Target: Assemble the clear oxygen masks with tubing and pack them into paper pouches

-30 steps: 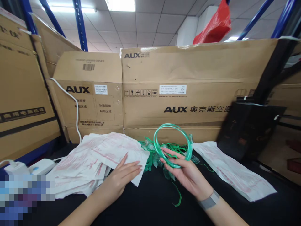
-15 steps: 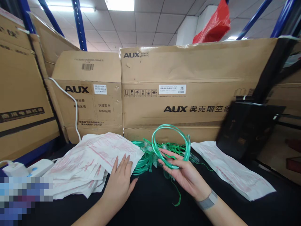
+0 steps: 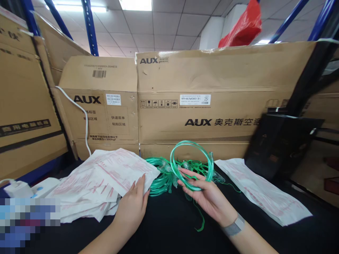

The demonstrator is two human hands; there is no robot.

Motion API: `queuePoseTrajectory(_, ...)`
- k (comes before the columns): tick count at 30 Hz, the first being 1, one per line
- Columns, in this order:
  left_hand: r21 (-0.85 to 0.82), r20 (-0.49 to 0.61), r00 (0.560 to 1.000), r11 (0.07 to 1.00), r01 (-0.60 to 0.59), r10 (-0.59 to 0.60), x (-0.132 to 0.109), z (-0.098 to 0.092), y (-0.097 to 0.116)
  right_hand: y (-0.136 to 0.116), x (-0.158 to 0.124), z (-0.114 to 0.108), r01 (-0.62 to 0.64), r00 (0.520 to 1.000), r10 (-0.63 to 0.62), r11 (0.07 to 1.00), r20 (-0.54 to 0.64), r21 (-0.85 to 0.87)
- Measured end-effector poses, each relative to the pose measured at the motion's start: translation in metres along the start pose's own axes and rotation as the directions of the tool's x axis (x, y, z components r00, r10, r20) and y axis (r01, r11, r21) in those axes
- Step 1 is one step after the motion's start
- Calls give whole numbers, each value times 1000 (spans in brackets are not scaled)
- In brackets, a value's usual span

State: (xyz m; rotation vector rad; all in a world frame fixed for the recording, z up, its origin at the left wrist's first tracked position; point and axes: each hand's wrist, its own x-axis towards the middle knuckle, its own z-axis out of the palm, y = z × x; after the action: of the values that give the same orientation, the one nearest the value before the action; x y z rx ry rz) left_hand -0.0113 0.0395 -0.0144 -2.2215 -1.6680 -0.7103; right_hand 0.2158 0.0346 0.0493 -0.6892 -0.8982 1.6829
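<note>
My right hand [image 3: 209, 197] holds up a coil of green clear tubing [image 3: 212, 165], its fingers closed round the lower part of the loop. A green elastic strap [image 3: 201, 217] hangs below that hand. Behind the coil lies a pile of similar coiled tubing [image 3: 160, 188] with clear plastic fittings and green straps. To the left, my left hand [image 3: 134, 204] grips the lower right edge of the top white printed pouch [image 3: 124, 165]. Its fingers lie on the pouch and the thumb is at the edge; the thumb's contact is partly hidden. More pouches [image 3: 84, 201] are stacked beneath.
Another white pouch [image 3: 262, 190] lies flat at right, beside a dark box [image 3: 280, 148]. Large cardboard panels [image 3: 164, 123] stand behind the black tabletop [image 3: 169, 229]. A white power strip [image 3: 43, 187] sits at left, and a red bag [image 3: 241, 28] hangs above.
My left hand has drawn its fingers together and closed at the top pouch's edge, which has shifted slightly left. My right hand keeps the coil almost still.
</note>
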Motion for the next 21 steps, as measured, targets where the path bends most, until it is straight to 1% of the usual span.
queuePoseTrajectory(4,-56,98,994,997,53,-48,3,-1,0,0,0,-1,0,1000,0,1000,13,-2)
queuePoseTrajectory(6,-37,142,988,997,69,-63,5,-2,-2,0,0,-1,-1,1000,1,1000,13,-5)
queuePoseTrajectory(8,-9,151,985,996,85,-83,6,-3,-5,0,-1,1,-2,1000,2,1000,18,0)
queuePoseTrajectory(10,-25,106,991,996,87,-84,7,-4,-9,0,-2,3,-6,999,6,1000,33,8)
queuePoseTrajectory(13,-115,-35,998,993,40,-44,6,-7,-16,1,-6,8,-24,998,24,1000,63,0)
queuePoseTrajectory(15,-157,-138,990,988,-3,-19,6,-9,-19,2,-8,12,-29,996,29,1000,80,-12)
queuePoseTrajectory(17,-169,-219,976,985,-31,-7,6,-10,-20,4,-11,15,-14,995,16,1000,98,-15)
queuePoseTrajectory(19,-177,-268,963,983,-48,-1,5,-12,-19,6,-15,19,4,992,-2,1000,129,-16)
queuePoseTrajectory(21,-197,-278,960,979,-52,-5,5,-13,-17,9,-18,22,14,984,-10,1000,179,-19)
